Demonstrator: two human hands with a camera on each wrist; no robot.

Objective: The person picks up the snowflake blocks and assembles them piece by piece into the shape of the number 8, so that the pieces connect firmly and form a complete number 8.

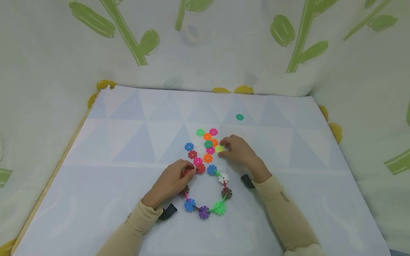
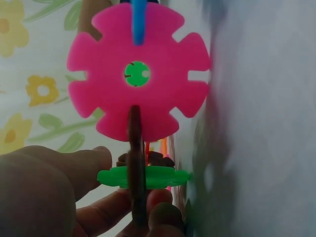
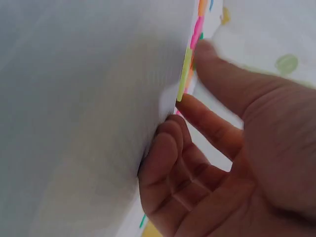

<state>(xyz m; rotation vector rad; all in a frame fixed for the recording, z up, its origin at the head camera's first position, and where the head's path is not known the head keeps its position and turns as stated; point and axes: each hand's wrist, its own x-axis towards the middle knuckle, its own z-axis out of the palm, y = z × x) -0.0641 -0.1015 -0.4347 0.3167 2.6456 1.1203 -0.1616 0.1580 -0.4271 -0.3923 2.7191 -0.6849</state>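
Note:
Slotted plastic interlocking discs are joined in a ring, including a purple disc [image 1: 204,212], a bright green disc [image 1: 219,208] and a white disc [image 1: 223,178]. My left hand [image 1: 171,179] grips the ring's left side by a red disc [image 1: 200,169]. The left wrist view shows a pink disc [image 2: 163,69] close up, with fingers [image 2: 106,210] behind it near a green disc [image 2: 163,170]. Between thumb and index finger, my right hand [image 1: 238,151] pinches a yellow-green disc [image 1: 219,149] lying flat at the right of the loose discs. The left fingertips are partly hidden.
Loose discs lie beyond the ring, among them a blue disc [image 1: 189,146] and an orange disc [image 1: 208,158]. A lone teal disc [image 1: 240,117] lies farther back on the table [image 1: 128,142]. A patterned curtain [image 1: 217,46] hangs behind it.

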